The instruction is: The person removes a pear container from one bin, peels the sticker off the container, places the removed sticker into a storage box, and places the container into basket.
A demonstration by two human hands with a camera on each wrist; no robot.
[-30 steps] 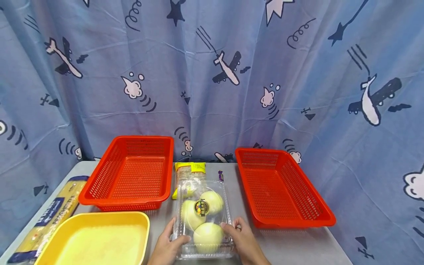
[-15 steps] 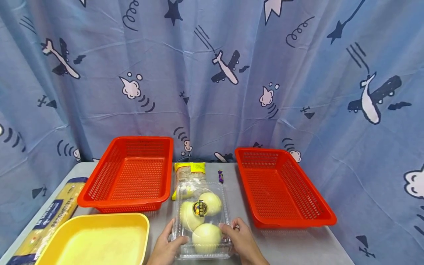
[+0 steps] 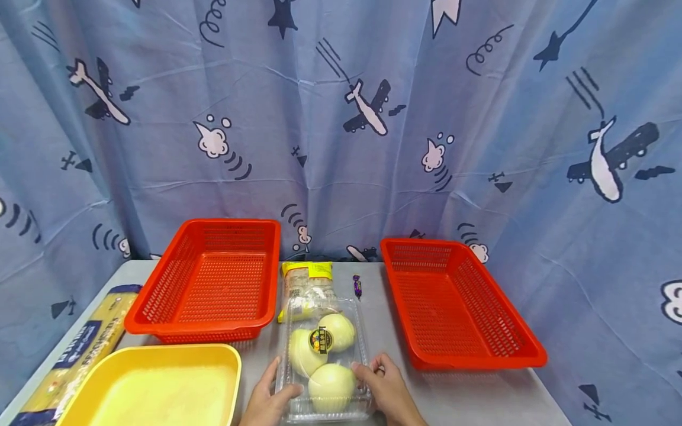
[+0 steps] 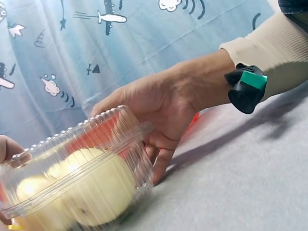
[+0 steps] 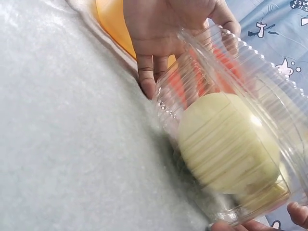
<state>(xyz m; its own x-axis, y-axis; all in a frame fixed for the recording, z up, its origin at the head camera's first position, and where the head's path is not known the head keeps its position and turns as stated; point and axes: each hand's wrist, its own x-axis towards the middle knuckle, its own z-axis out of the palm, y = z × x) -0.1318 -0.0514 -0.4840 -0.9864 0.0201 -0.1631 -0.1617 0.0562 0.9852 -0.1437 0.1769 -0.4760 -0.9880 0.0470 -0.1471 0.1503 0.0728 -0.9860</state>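
A clear plastic fruit box with a ridged lid is at the table's front middle, in the head view. Inside it lie three pale yellow-green round fruits, under a lid with a dark round sticker. My left hand grips the box's near left side, thumb over the edge. My right hand holds the near right side in the same way. Both wrist views show the opposite hand around the box: the right hand and the left hand. Whether the box touches the table I cannot tell.
Red perforated baskets stand at the left and right. A yellow tub sits front left, beside a long pasta packet. Behind the box lie a yellow-topped packet and a purple-wrapped candy. A curtain backs the table.
Both hands keep their hold, and the fruit box comes slightly nearer to me, showing more of the packet and candy behind it. The head view shifts a little.
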